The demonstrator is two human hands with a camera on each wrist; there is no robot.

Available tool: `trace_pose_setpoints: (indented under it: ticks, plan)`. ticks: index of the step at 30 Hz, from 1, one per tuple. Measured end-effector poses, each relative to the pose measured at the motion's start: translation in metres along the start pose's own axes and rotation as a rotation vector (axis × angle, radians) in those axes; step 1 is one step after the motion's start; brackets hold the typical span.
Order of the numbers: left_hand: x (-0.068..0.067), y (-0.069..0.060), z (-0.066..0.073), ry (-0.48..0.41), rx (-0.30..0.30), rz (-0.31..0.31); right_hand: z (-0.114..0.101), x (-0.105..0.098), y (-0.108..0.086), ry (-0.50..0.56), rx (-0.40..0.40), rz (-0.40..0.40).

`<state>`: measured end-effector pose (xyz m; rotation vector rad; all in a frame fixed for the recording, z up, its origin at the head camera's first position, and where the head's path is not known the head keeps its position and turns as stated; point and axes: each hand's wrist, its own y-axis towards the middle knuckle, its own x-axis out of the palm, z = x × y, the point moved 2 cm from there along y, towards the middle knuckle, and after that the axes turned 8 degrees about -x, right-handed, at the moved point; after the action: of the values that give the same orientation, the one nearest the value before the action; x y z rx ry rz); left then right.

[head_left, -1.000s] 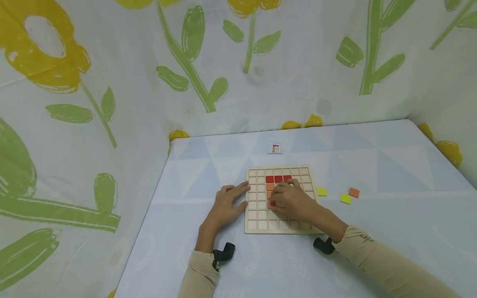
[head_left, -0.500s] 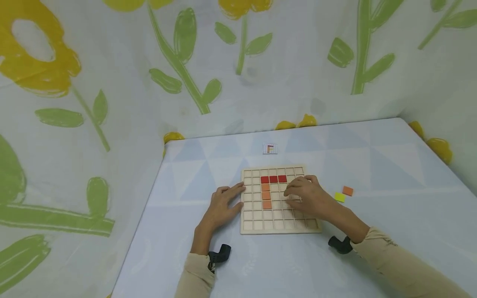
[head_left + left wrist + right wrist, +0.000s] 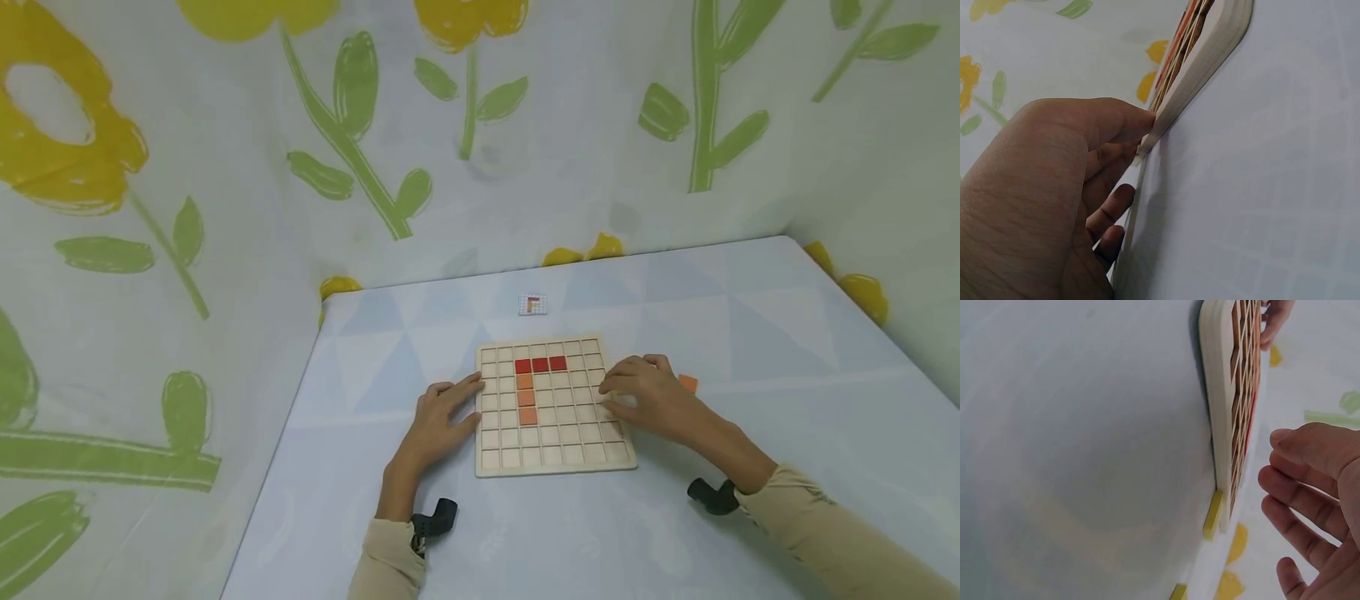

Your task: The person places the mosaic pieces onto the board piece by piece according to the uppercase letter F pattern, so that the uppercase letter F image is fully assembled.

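A square wooden grid board [image 3: 555, 437] lies on the table. Three red tiles [image 3: 540, 365] form a row in its cells, and three orange tiles [image 3: 527, 397] run down below the leftmost one. My left hand [image 3: 438, 425] rests against the board's left edge; in the left wrist view its thumb [image 3: 1125, 122] touches the side. Above the board's right edge hovers my right hand [image 3: 648, 398], fingers loosely bent, nothing between them. From the right wrist, one yellow tile [image 3: 1213, 514] shows beside the board and part of another yellow tile [image 3: 1178, 592] farther off; the head view hides both behind the hand.
A small pattern card [image 3: 532, 304] with a coloured grid lies beyond the board. One loose orange tile [image 3: 687, 383] sits to the right, partly behind my right hand. A flower-printed cloth [image 3: 480, 200] hangs behind the table.
My right hand has moved right, from over the orange tiles to the board's right edge, uncovering them. The left hand keeps its place at the board. The head view has shifted slightly.
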<state>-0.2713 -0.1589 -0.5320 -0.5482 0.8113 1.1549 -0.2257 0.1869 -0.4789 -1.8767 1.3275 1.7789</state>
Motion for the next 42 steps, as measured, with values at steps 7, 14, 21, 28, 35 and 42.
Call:
trace_pose_setpoints:
  ticks: [7,14,21,28,35,42]
  plan:
    - [0.002,0.000,-0.003,0.011,0.010,0.009,0.012,-0.007,-0.015,-0.035,0.039,0.007]
    - [0.001,0.000,-0.001,0.005,0.000,-0.003,0.022,-0.018,-0.027,-0.047,0.061,0.042]
    - [0.001,0.000,-0.001,0.012,0.005,0.014,0.038,-0.024,-0.039,-0.058,0.211,-0.050]
    - [0.002,-0.001,-0.001,-0.004,-0.001,0.013,0.048,-0.030,-0.053,-0.063,0.268,-0.051]
    - [0.001,-0.003,-0.001,-0.008,-0.022,0.000,0.055,-0.033,-0.061,-0.104,0.283,-0.043]
    - [0.001,-0.002,0.000,-0.005,0.009,0.013,0.062,-0.037,-0.066,-0.129,0.286,-0.015]
